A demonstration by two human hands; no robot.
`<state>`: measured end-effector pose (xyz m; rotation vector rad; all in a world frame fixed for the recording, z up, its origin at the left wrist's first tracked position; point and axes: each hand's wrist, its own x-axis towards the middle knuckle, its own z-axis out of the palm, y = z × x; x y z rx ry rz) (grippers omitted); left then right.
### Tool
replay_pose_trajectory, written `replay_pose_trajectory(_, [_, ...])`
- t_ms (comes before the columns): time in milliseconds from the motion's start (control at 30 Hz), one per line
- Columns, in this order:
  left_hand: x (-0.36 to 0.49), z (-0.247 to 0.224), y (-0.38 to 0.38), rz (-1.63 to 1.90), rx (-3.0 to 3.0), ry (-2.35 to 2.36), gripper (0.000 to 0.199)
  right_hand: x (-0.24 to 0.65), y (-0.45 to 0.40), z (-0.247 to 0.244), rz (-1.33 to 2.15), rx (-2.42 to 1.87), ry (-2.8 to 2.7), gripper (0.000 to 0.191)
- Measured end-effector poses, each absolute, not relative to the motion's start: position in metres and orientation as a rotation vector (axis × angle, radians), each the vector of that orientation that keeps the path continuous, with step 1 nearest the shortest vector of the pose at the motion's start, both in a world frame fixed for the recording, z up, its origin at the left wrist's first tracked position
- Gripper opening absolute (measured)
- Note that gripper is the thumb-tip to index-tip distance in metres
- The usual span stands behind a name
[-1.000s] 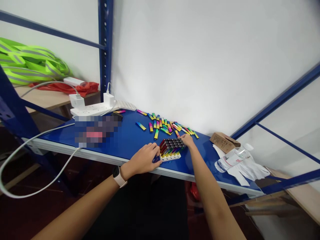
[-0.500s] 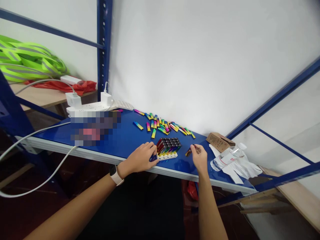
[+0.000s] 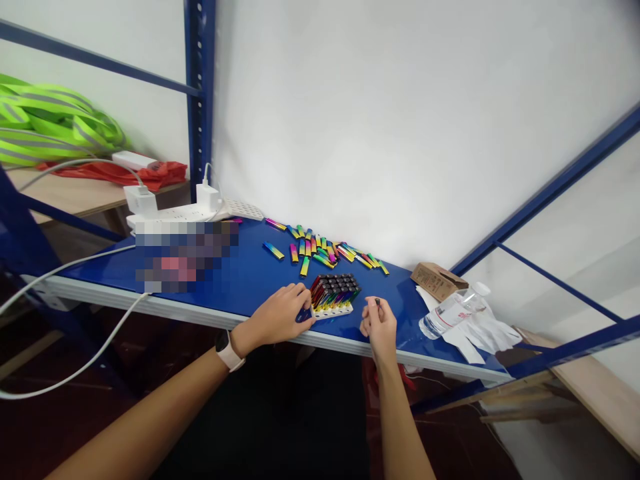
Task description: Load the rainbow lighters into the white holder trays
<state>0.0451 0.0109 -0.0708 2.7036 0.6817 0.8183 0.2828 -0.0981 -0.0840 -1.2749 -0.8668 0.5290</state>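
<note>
At the front of the blue tabletop stands a white holed tray [image 3: 334, 313], filled with upright rows of shiny rainbow-coloured lighters [image 3: 334, 290] whose dark tops face up. My left hand [image 3: 285, 313] grips the tray's left end, thumb at the near corner and fingers along the side. Just right of the tray, my right hand [image 3: 379, 327] is closed around a lighter [image 3: 377, 302]; only its dark end shows above the fingers. Behind the tray, several more rainbow lighters [image 3: 305, 267] lie scattered in a loose heap toward the wall.
A clear water bottle [image 3: 453, 313] lies tilted on white gloves [image 3: 493, 340] at the right, near a brown cardboard box [image 3: 435, 281]. At left are a white power strip [image 3: 173, 215], a cable [image 3: 113, 337] and a blurred patch. Another white holed tray [image 3: 243, 209] rests by the wall.
My right hand has moved left toward the tray and turned, with the lighter now mostly hidden in its fingers. My left hand keeps its place on the tray.
</note>
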Motion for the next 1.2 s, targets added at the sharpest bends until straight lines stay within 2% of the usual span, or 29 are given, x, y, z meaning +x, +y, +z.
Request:
replay_pose_trajectory(300, [0.045,-0.072,0.011,0.846,2.709,0.669,0.022,0.269,-0.094,-0.082,0.717,-1.139,-0.854,0.047])
replay_pose_trajectory(500, [0.046,-0.072,0.011,0.839,2.727,0.679,0.023,0.268,-0.095,-0.084,0.796,-1.121,-0.773,0.059])
replay_pose_trajectory(867, [0.045,-0.071,0.012,0.858,2.714,0.658,0.021,0.264,-0.095,-0.093,0.743,-1.168,-0.787,0.045])
replay_pose_trajectory(1200, [0.046,-0.073,0.013,0.814,2.729,0.676,0.022,0.263,-0.096,-0.093,0.701,-1.213,-0.83,0.049])
